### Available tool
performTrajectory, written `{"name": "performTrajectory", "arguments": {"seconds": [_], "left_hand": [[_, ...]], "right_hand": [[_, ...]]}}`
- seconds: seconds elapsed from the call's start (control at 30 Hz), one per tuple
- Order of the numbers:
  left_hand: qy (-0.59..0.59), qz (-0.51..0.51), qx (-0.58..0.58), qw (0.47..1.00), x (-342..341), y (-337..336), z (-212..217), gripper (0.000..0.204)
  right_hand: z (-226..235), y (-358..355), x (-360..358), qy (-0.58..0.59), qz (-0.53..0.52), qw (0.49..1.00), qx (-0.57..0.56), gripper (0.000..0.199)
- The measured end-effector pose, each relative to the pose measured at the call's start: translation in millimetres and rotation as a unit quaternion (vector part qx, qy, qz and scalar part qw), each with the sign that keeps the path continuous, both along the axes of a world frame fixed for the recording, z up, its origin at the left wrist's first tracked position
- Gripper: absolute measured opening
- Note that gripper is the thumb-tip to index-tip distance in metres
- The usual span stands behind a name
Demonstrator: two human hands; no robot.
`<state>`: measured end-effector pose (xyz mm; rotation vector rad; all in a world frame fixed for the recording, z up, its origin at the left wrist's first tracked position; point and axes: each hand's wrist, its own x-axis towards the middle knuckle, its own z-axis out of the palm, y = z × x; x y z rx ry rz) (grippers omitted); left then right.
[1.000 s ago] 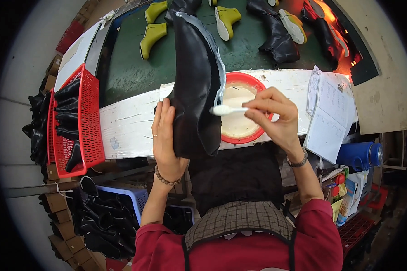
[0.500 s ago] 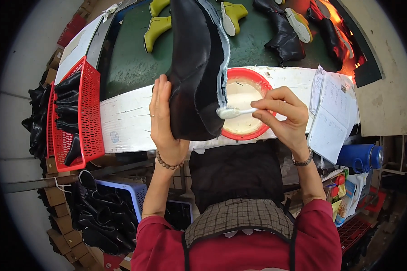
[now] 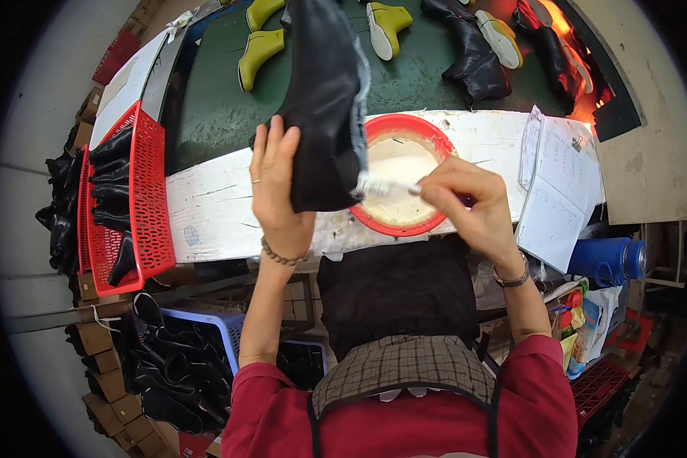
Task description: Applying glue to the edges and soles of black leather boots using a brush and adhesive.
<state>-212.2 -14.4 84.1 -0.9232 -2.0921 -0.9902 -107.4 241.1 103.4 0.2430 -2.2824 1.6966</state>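
Note:
My left hand (image 3: 277, 183) grips a black leather boot (image 3: 320, 114), its palm and fingers against the boot's left side. The boot is held tilted above the bench, and a whitish wet band runs along its right edge. Between the thumb and fingers of my right hand (image 3: 475, 204) is a white toothbrush (image 3: 385, 187), blurred by motion. Its bristle end is at the boot's near right edge. Below the brush stands a red bowl (image 3: 435, 131) of cream-coloured liquid, partly hidden by the boot and my hand.
Yellow-green boots (image 3: 261, 57) and black boots (image 3: 477, 72) lie on the green belt (image 3: 214, 99) beyond the white bench board (image 3: 214, 206). An orange glow shows at far right. A red basket (image 3: 151, 198) of black boots stands left. Papers (image 3: 557, 195) and a blue flask (image 3: 603, 259) are right.
The boot has shifted slightly up and turned, so its whitish edge shows narrower. My right hand and the toothbrush have moved a little left, staying along that edge.

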Motion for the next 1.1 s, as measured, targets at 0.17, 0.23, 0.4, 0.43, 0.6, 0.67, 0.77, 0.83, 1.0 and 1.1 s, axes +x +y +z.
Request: {"name": "performTrajectory", "arguments": {"seconds": [0.17,0.23,0.4,0.43,0.6,0.67,0.77,0.83,1.0,1.1], "left_hand": [[-0.291,0.006,0.172,0.941,1,-50,15,0.054],[-0.424,-0.065,0.245,0.869,-3,-73,26,0.042],[-0.601,-0.142,0.305,0.725,-6,-123,25,0.053],[-0.654,-0.158,0.300,0.676,-7,-125,23,0.058],[-0.709,-0.243,0.288,0.596,-11,-119,2,0.067],[-0.703,-0.285,0.284,0.587,-15,-118,-5,0.066],[-0.673,-0.369,0.302,0.566,-25,-126,-19,0.069],[-0.650,-0.376,0.335,0.570,-25,-126,-15,0.071],[-0.664,-0.385,0.293,0.570,-22,-120,-9,0.072],[-0.682,-0.380,0.246,0.574,-20,-100,-3,0.074]], "right_hand": [[-30,32,-22,-0.007,-0.133,0.937,0.322,0.007],[-47,38,-24,0.028,-0.118,0.835,0.537,0.011],[-28,51,-24,0.029,-0.115,0.896,0.428,0.006],[-20,55,-25,0.039,-0.110,0.936,0.333,0.006],[7,43,-39,0.145,-0.002,0.978,0.148,0.023],[9,39,-41,0.138,0.007,0.984,0.116,0.021],[-7,49,-40,0.135,-0.025,0.981,0.137,0.018],[-22,58,-26,0.110,-0.037,0.985,0.131,0.017],[-19,55,-25,0.105,-0.040,0.986,0.125,0.014],[-5,48,-42,0.130,-0.008,0.984,0.122,0.013]]}}
